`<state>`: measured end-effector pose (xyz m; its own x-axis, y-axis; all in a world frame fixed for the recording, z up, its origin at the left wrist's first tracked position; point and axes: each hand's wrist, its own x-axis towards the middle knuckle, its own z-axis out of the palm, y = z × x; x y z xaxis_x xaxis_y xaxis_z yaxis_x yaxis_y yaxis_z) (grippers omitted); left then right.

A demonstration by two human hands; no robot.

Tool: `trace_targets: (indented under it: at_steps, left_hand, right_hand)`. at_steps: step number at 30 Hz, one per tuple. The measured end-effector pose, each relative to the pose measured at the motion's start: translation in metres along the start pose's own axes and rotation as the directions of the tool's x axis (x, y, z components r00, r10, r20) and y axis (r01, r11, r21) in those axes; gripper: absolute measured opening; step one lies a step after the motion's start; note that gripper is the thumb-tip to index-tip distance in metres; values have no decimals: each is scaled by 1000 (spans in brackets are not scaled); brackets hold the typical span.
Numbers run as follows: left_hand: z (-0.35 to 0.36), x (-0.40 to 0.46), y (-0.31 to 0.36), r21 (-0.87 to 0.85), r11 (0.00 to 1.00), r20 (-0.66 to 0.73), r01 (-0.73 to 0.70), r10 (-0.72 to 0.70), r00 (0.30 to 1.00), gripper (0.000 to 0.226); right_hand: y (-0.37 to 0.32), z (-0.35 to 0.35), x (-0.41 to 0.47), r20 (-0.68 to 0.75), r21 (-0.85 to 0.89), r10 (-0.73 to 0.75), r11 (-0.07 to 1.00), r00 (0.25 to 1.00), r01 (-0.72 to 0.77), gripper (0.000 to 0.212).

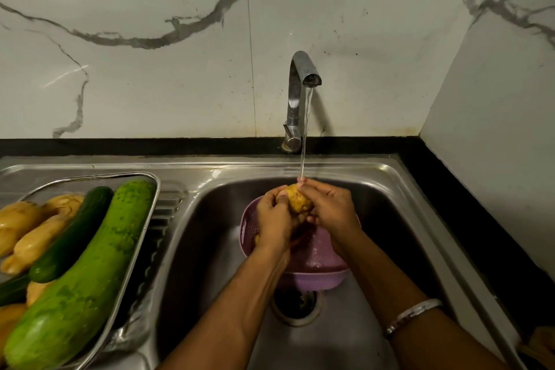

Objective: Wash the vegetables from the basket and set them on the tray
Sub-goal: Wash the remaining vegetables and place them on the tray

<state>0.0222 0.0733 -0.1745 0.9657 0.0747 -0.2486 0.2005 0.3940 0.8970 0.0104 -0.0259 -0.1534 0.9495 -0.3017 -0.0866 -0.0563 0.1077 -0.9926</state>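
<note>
A small yellow-brown potato [298, 202] is held under the running tap stream, above the purple basket [312, 276] in the sink basin. My left hand [274, 219] grips it from the left and my right hand [329, 204] grips it from the right, thumb on top. On the steel tray [154, 189] at the left lie a big light-green gourd [87, 273], a dark cucumber [73, 234] and several wet potatoes [21, 219]. What lies inside the basket is mostly hidden by my hands.
The steel tap [295, 99] stands at the back of the sink, water running. The drain [295, 306] lies just below the basket. A black counter edge [468, 204] runs along the right, and a marble wall rises behind.
</note>
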Motion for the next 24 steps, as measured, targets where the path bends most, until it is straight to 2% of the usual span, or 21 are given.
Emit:
trace_targets:
  at_steps: [5,10,12,16,24]
  left_hand:
    - [1,0,-6,55,996,4,-65,65,998,18]
    - [-2,6,1,11,999,-62,-41,41,997,16]
    - [-2,5,1,0,999,-74,-47,47,996,16]
    - [1,-2,0,44,996,-33,-73,75,997,17]
    - [2,-10,1,72,994,10,-82,81,997,18]
  right_hand:
    - [4,5,-1,-72,4,-105,994,992,105,20]
    - [-1,-3,6,147,-79,-23,996,989,35,29]
    - [-1,-4,6,168,-49,11,999,986,-3,29]
    - [2,-3,-2,5,-42,-52,998,999,52,18]
    - [4,6,-6,-128,-13,-103,995,986,102,15]
